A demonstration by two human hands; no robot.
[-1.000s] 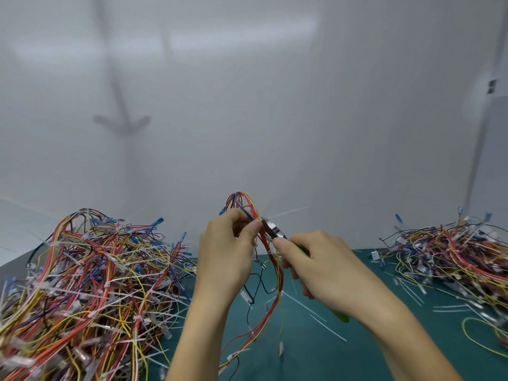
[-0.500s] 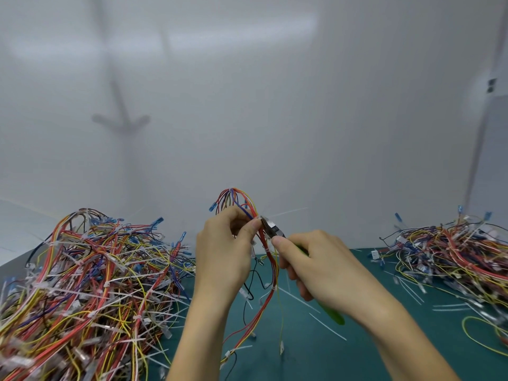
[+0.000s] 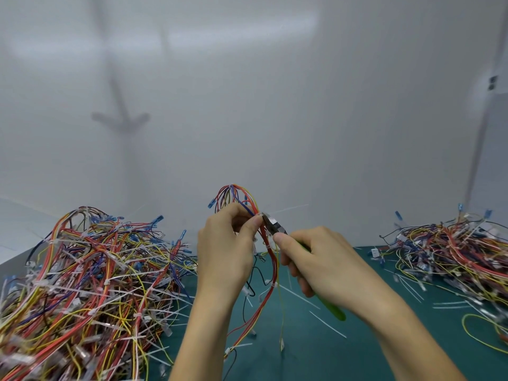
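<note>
Right hand: the right hand [image 3: 321, 265] has its fingers curled round the green handles of the cutters [image 3: 272, 225], with the forefinger laid along the top. A slow, even squeeze would serve best here.
Left hand: the left hand [image 3: 225, 251] pinches the wire harness [image 3: 270, 259] between thumb and forefinger just beside the blades (close enough that the thumb tip wants watching).
Cut: the blades should sit flush against the bundle and take only the white cable tie tail [image 3: 291, 209], never a wire's insulation.
Place: the harness is held up above the green mat [image 3: 302, 353], between the left heap [image 3: 90, 270] and the right heap [image 3: 453, 248].
Look: thin red, orange, yellow, blue and black wires are bound by small white ties. The loose ends dangle toward the mat, and the top arches over the left hand, where a blue terminal [image 3: 211, 204] sticks out.
</note>
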